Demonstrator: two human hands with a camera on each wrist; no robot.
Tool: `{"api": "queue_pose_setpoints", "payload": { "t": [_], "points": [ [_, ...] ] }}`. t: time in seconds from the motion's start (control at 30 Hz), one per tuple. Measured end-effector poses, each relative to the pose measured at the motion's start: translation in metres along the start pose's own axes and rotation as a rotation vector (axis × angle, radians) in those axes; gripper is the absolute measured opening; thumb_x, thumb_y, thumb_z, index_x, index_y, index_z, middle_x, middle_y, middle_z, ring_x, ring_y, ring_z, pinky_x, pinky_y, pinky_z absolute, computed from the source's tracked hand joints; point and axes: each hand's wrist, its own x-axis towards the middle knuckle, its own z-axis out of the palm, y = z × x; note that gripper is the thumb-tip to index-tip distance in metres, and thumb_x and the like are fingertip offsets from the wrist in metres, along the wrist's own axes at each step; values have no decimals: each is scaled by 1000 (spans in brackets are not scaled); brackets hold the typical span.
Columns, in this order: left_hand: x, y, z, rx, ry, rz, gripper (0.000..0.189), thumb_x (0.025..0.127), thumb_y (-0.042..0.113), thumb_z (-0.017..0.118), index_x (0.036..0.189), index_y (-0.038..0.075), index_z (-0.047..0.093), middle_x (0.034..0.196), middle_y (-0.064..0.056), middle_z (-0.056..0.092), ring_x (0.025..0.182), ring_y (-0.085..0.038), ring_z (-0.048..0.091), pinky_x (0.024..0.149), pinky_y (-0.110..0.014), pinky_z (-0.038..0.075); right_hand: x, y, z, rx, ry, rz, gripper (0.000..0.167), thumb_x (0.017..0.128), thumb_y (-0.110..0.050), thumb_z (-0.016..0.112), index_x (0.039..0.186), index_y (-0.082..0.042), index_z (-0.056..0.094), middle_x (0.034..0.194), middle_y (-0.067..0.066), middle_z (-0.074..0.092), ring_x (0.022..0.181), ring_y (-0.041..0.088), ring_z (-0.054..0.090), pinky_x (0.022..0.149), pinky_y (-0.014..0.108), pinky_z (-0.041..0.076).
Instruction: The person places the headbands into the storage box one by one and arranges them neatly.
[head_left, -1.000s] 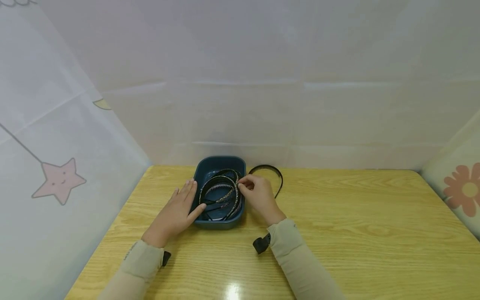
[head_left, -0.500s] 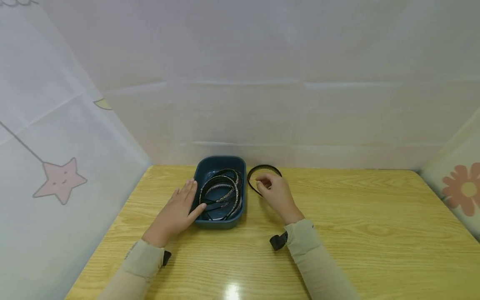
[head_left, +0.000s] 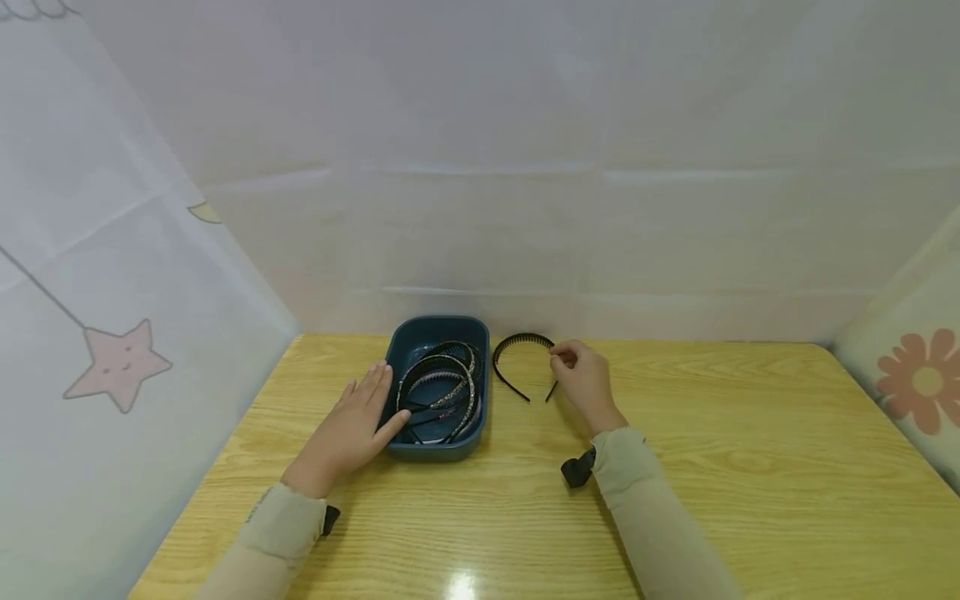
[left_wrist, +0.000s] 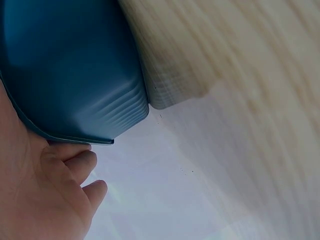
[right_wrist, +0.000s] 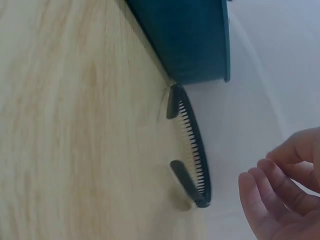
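Observation:
A dark blue plastic basket (head_left: 437,452) stands at the back of the table, with several black headbands (head_left: 472,390) piled inside, some with glittery bands. My left hand (head_left: 348,429) rests along its left rim, fingers straight and thumb reaching over the near corner. In the left wrist view those fingers touch the basket rim (left_wrist: 80,141). Just right of the basket a toothed black headband (head_left: 523,337) lies on the table. My right hand (head_left: 588,383) is at its right side, fingers loosely bent. The right wrist view shows a gap between these fingers (right_wrist: 250,192) and the headband (right_wrist: 201,155).
The wood-grain table (head_left: 720,467) stretches off to the right. A pale cloth backdrop (head_left: 480,208) rises behind the table's far edge, and printed cloth panels flank it on both sides.
My right hand has moved right, from the basket's right rim past the loose headband to its right side. That headband has shifted slightly left and turned. The left hand stays put.

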Motion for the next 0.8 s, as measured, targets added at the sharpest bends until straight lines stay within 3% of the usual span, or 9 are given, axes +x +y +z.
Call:
{"api": "queue_pose_setpoints", "payload": {
  "t": [0.17,0.33,0.8],
  "points": [
    [1,-1,2,-1,2,-2,82,107,52,43,160,-4,16,167,-21,12,155,-37,10,124,-59,9,7,9,-3,25,23,66,22,100,-8,61,115,4,71,106,18,70,96,32,64,82,45,55],
    [0,0,3,-5,4,-1,81,107,49,46,160,-5,17,167,-21,13,155,-37,11,124,-59,9,12,17,-6,42,-17,156,27,102,-12,60,122,3,68,116,19,67,105,34,63,87,49,55],
    [-1,0,2,-1,2,1,82,107,52,44,160,-5,17,167,-22,13,154,-38,11,123,-59,10,18,26,8,-8,-63,313,31,99,-13,64,122,9,65,119,26,65,109,42,62,91,52,54]
  ]
}}
